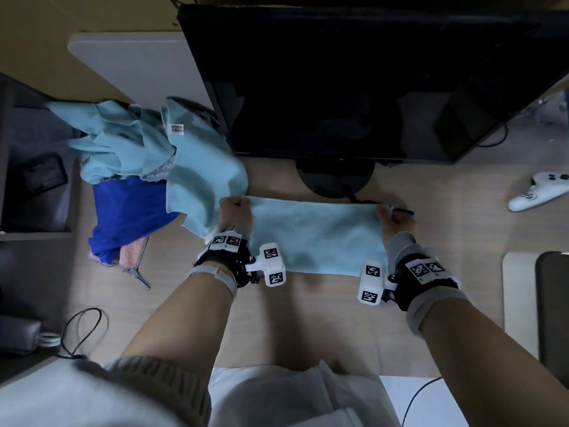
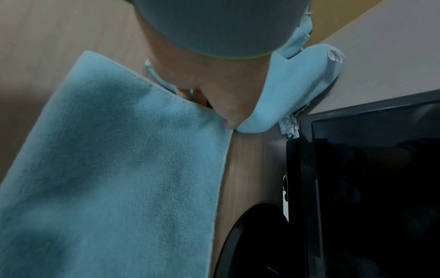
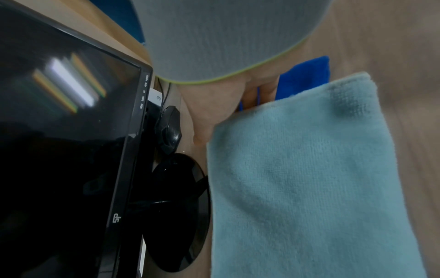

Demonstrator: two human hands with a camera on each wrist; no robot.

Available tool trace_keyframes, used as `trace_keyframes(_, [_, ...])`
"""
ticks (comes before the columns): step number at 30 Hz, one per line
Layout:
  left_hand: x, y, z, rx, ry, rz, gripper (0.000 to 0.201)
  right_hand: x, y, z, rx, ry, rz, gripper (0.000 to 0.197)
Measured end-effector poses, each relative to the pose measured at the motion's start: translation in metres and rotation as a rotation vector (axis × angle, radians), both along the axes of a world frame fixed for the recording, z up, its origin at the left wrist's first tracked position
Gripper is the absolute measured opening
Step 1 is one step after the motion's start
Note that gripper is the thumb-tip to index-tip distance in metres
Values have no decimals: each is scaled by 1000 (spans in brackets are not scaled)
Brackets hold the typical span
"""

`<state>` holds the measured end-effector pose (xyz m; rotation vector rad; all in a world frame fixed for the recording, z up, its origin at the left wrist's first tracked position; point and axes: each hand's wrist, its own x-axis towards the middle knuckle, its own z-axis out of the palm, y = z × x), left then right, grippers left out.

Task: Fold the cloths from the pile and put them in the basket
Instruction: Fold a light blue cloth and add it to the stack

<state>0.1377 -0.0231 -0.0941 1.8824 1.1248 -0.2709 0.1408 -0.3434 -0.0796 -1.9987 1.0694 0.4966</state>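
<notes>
A light blue cloth (image 1: pixel 317 238) lies stretched as a long strip on the wooden desk, in front of the monitor stand. My left hand (image 1: pixel 235 209) grips its far left corner, and my right hand (image 1: pixel 389 214) pinches its far right corner. The left wrist view shows the thumb (image 2: pixel 228 116) pressed on the cloth (image 2: pixel 119 169) edge, with a doubled layer under it. In the right wrist view the fingers (image 3: pixel 259 94) curl behind the cloth (image 3: pixel 309 178) edge. The pile sits at the left: crumpled light blue cloths (image 1: pixel 129 143), a dark blue cloth (image 1: pixel 129 214) and a pink one (image 1: pixel 132 254).
A black monitor (image 1: pixel 354 81) on a round base (image 1: pixel 335 177) stands right behind the cloth. A black mouse (image 3: pixel 169 129) lies by the base. A white game controller (image 1: pixel 535 192) is at the right, a dark open box (image 1: pixel 37 167) at the left, a looped cable (image 1: pixel 83 331) near left.
</notes>
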Motion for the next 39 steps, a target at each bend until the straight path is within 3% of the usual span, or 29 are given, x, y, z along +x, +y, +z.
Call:
trace_keyframes(3, [-4,-4,13,-18,-83,63,24,-4,3,0,37,33,5,25])
trace_keyframes(5, [-13,-3,24,37,-96,88,28,-9,2,0,10,98,76,45])
trace_keyframes(7, [-26,-4,33,90,-46,105,19,-16,0,-4,-7,128,76,61])
trace_keyframes(11, [-59,-13,28,-90,19,7,14,-37,-4,-8,49,41,76,34])
trace_keyframes(17, [-92,-28,20,-154,120,-106,35,-52,-11,19,5,-137,107,31])
trace_keyframes(22, [-133,-49,-9,-204,130,-65,54,-76,-44,24,-36,-126,146,40])
trace_keyframes(26, [-165,-66,-15,-286,142,69,52,-92,-54,35,-24,-177,194,22])
trace_keyframes(33, [-185,-75,56,-233,78,175,42,-102,-31,49,67,-249,257,20])
trace_keyframes(39, [-173,-55,54,-392,60,173,42,-95,33,67,134,-172,485,14])
